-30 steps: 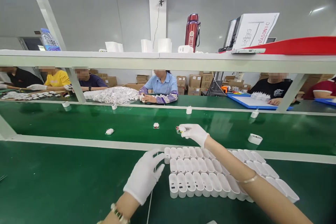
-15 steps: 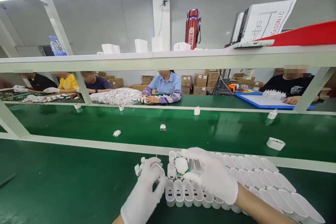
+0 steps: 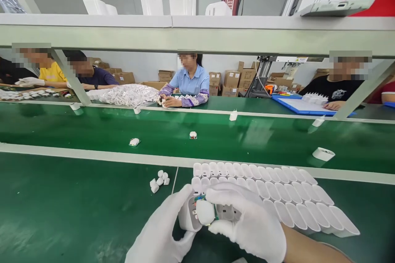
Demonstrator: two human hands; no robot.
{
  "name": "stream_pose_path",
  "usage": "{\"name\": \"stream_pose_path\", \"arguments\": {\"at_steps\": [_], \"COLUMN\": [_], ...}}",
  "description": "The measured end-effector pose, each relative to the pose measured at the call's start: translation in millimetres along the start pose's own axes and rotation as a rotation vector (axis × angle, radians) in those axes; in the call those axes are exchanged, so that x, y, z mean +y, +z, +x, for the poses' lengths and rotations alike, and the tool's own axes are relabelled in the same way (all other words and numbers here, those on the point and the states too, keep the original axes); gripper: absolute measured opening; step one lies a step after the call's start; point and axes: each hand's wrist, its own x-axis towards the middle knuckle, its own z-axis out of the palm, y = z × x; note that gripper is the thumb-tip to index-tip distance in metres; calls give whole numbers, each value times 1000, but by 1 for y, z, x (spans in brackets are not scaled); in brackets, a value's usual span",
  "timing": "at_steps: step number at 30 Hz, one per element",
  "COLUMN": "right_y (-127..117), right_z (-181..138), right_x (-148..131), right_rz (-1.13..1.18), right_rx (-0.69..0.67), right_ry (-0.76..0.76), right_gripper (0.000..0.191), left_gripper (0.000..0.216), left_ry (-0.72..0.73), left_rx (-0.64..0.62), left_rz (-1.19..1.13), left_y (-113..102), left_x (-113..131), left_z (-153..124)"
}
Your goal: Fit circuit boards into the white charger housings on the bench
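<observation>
Gloved left hand grips a white shell; right hand presses an insert seemingly partway in; rows of empty shells wait.

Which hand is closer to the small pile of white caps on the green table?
Left. The left hand is just below and right of the white caps; the right hand is farther to the right, beyond it.

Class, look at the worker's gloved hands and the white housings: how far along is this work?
Done: nothing finished can be made out. In hand: the left hand holds one white housing while the right hand presses a plug insert at its opening. Left: rows of empty housings remain alongside.
</observation>
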Motion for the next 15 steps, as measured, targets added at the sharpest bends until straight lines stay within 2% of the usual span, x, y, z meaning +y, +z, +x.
{"name": "stream_pose_path", "arguments": {"at_steps": [5,6,9,12,15], "right_y": [6,6,2,-2,-4], "right_z": [-5,-4,4,12,15], "right_x": [2,0,-10,-21,-25], "right_rz": [-36,-36,-110,-218,-230], "right_rx": [-15,-44,-223,-399,-425], "right_ry": [10,24,109,149,138], "right_gripper": [57,52,21,22,23], "left_gripper": [69,70,74,78,80], "left_ry": [28,29,35,40,42], "left_rx": [15,9,-9,-34,-44], "left_rz": [27,46,78,83,75], "left_y": [-4,-4,-5,-6,-6], "left_x": [1,1,-1,-2,-4], "left_z": [-1,-1,-3,-4,-4]}}
